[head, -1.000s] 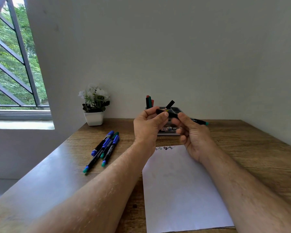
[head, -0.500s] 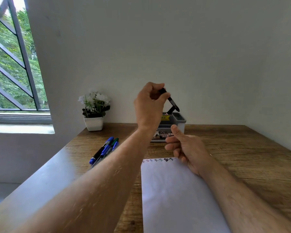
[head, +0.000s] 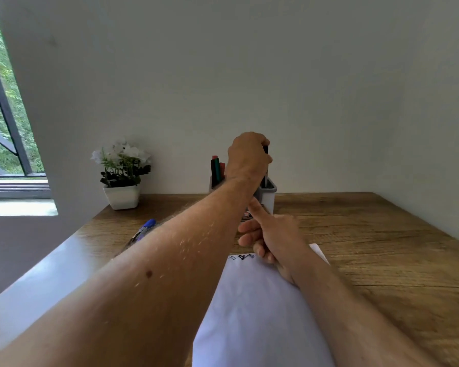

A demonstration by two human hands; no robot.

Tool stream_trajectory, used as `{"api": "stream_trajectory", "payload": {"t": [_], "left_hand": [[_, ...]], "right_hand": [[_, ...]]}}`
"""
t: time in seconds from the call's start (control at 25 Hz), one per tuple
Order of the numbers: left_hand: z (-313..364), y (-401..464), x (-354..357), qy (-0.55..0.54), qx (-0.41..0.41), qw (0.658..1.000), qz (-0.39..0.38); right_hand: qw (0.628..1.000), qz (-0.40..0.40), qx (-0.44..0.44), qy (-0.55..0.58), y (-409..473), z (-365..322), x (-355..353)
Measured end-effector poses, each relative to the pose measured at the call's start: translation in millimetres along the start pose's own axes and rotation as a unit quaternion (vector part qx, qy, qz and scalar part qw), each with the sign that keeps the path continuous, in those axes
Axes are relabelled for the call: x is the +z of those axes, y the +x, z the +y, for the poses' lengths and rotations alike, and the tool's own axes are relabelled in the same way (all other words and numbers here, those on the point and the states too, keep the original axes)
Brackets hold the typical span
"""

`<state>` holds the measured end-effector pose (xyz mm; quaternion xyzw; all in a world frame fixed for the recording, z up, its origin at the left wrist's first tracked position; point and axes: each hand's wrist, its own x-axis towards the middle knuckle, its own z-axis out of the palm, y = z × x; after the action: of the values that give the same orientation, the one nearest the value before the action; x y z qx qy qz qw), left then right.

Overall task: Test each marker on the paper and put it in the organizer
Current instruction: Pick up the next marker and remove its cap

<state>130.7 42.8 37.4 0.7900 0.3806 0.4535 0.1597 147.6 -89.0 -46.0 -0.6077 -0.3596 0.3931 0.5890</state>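
I see the black marker (head: 265, 168) held upright, its lower end inside the right compartment of the grey organizer (head: 268, 197) at the far wall. The left hand (head: 247, 157) grips its upper part; the right hand (head: 272, 238) rests relaxed on the paper (head: 260, 313) (thumb raised, holding nothing). A wooden desk (head: 382, 255) carries everything; a potted plant (head: 122, 173) stands far left beside the window (head: 0, 128).
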Motion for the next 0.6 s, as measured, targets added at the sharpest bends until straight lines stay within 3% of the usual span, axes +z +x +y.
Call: {"api": "stream_trajectory", "payload": {"t": [0.2, 0.4, 0.6], "left_hand": [[-2, 1, 11, 0.095, 0.023, 0.995, -0.031], [4, -5, -2, 0.083, 0.020, 0.996, 0.000], [1, -36, -43, 0.067, -0.053, 0.996, 0.025]], "right_hand": [[1.000, 0.008, 0.004, -0.019, 2, 2, 2], [0.999, 0.008, 0.006, -0.044, 3, 3, 3], [0.998, 0.017, 0.008, -0.061, 1, 3, 5]]}}
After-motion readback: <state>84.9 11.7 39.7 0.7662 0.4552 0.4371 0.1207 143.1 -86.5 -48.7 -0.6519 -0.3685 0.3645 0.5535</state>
